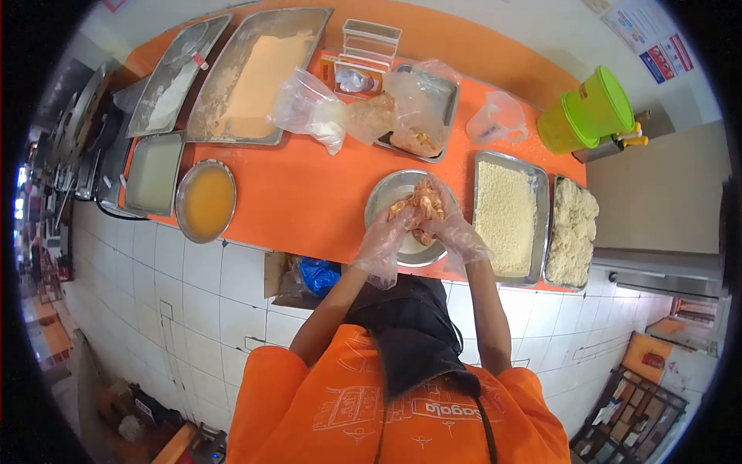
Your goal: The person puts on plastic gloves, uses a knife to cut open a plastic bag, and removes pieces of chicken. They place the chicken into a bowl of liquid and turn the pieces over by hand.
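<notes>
A piece of raw chicken (421, 207) sits over the steel bowl (382, 197) on the orange tabletop (309, 193), both gloved hands closed around it, left (390, 232) and right (456, 228). Just right stand 2 trays, breadcrumbs (506, 213) then coated pieces (572, 224); plastic bags (348, 112) lie behind, a bowl of orange liquid (206, 199) well left

Crumb tray (506, 213) right of bowl (384, 195)

Both arms extended forward, gloved left hand (384, 232) and right hand (456, 228) close together, fingers curled inward.
</notes>
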{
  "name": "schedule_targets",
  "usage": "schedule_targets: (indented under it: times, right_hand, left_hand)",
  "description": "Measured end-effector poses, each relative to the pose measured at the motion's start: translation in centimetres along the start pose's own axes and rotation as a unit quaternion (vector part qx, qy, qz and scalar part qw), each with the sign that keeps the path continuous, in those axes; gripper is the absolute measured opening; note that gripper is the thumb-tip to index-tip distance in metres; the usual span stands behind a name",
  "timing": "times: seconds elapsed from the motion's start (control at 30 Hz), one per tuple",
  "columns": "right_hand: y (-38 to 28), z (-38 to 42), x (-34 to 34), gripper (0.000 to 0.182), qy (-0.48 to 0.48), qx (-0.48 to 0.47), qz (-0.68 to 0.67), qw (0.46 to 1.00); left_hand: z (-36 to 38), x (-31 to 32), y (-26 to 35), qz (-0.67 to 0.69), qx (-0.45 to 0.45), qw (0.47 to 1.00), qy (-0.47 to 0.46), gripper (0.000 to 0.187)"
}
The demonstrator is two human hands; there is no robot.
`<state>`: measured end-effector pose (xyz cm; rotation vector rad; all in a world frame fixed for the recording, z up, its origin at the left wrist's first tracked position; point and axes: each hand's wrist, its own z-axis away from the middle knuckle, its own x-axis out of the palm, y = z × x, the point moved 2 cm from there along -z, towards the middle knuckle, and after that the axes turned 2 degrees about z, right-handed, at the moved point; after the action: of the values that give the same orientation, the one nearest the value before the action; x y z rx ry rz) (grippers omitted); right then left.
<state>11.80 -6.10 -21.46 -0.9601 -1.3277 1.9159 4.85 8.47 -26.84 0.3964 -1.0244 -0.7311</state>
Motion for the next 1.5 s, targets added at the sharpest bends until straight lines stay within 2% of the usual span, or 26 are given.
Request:
schedule_targets:
  times: [0.07,0.17,0.27,0.33,0.4,0.47,0.57,0.6,0.7,0.77,0.8,0.83,0.87,0.93,1.03,1.07,1.13,1.2,1.23,1.33,1.37,1.43,1.47,1.5]
  right_hand:
    - [-1.1,0.4,0.1,0.078,-0.003,0.014,-0.015,1.000]
    - [-1.4,0.2,-0.2,0.065,-0.012,0.042,-0.057,0.997]
    - [0.0,0.1,-0.2,0.056,-0.012,0.059,-0.107,0.992]
    - [1.1,-0.1,0.2,0.050,0.004,0.054,-0.128,0.990]
    - [1.8,0.0,0.7,0.045,0.033,0.042,-0.138,0.989]
    - [1.7,-0.1,0.6,0.041,0.049,0.058,-0.106,0.992]
    - [1.4,-0.2,0.4,0.039,0.058,0.035,-0.073,0.995]
    - [1.2,-0.4,0.2,0.039,0.059,0.018,-0.064,0.996]
    - [2.9,-0.4,-0.1,0.030,0.088,0.006,-0.155,0.984]
    - [1.9,0.1,-0.1,0.028,0.094,0.030,-0.258,0.961]
    - [1.6,0.3,-0.1,0.028,0.095,0.040,-0.309,0.945]
    - [2.0,0.4,-0.5,0.035,0.088,0.001,-0.297,0.951]
    - [2.5,0.6,-0.7,0.037,0.100,0.019,-0.311,0.945]
    - [3.1,1.0,-1.1,0.041,0.124,0.056,-0.337,0.932]
    - [4.7,0.5,-1.3,0.042,0.148,0.025,-0.365,0.919]
    - [5.1,0.4,-1.3,0.041,0.152,0.031,-0.330,0.931]
    - [4.9,0.3,-1.2,0.038,0.158,0.042,-0.262,0.951]
    - [5.2,-0.1,-1.4,0.031,0.156,0.054,-0.083,0.983]
    - [5.0,-0.3,-1.2,0.028,0.153,0.057,0.007,0.987]
    - [1.0,0.3,-0.9,0.021,0.129,0.117,0.087,0.981]
    - [1.6,0.2,-0.8,0.020,0.138,0.061,0.127,0.980]
    - [3.7,0.0,-0.2,0.018,0.151,-0.051,0.205,0.966]
    - [3.9,0.0,0.0,0.019,0.155,-0.034,0.160,0.974]
    - [4.0,0.0,0.4,0.019,0.159,-0.017,0.114,0.981]
  left_hand:
    - [0.2,-0.3,-0.1,-0.025,0.021,0.999,0.028,0.051]
    - [0.9,-0.5,1.4,-0.209,-0.019,0.969,0.133,0.053]
    - [-0.3,-1.9,0.8,-0.302,0.044,0.943,0.130,0.055]
    - [1.2,0.7,2.8,-0.208,0.047,0.965,0.151,0.055]
    - [1.9,2.1,3.2,-0.157,0.074,0.976,0.134,0.055]
    - [1.6,2.5,2.9,-0.151,0.124,0.978,0.075,0.055]
    - [-0.8,0.8,1.8,-0.171,0.131,0.969,-0.117,0.058]
    - [-1.1,0.6,1.7,-0.178,0.113,0.972,-0.106,0.056]
    - [-1.4,0.9,1.4,-0.174,0.071,0.979,-0.073,0.053]
    - [-0.6,2.3,2.5,-0.142,0.065,0.987,-0.047,0.050]
    - [-0.8,2.1,2.4,-0.166,0.073,0.982,-0.049,0.047]
    - [-1.3,1.5,2.0,-0.189,0.082,0.977,-0.049,0.044]
    - [-1.9,0.8,1.4,-0.213,0.091,0.972,-0.048,0.041]
    - [-3.8,-1.6,-1.1,-0.089,0.101,0.988,-0.079,0.041]
    - [-4.0,-1.6,-2.0,0.112,0.117,0.981,-0.104,0.042]
    - [-3.9,-1.4,-2.0,0.181,0.124,0.970,-0.108,0.042]
    - [-4.2,-2.2,-2.3,0.196,0.081,0.972,-0.098,0.042]
    - [-4.1,-2.9,-2.2,0.210,0.060,0.971,-0.092,0.041]
    - [-4.0,-3.0,-1.9,0.215,0.061,0.970,-0.094,0.040]
    - [-3.6,-3.7,-1.8,0.257,0.065,0.956,-0.128,0.033]
    - [-3.7,-3.9,-2.0,0.275,0.068,0.948,-0.145,0.030]
    - [-2.1,-1.4,-0.1,0.246,0.030,0.965,-0.084,0.034]
    - [-1.6,-0.5,0.5,0.232,0.011,0.971,-0.053,0.037]
    - [-1.8,-0.8,0.1,0.164,0.034,0.986,-0.020,0.034]
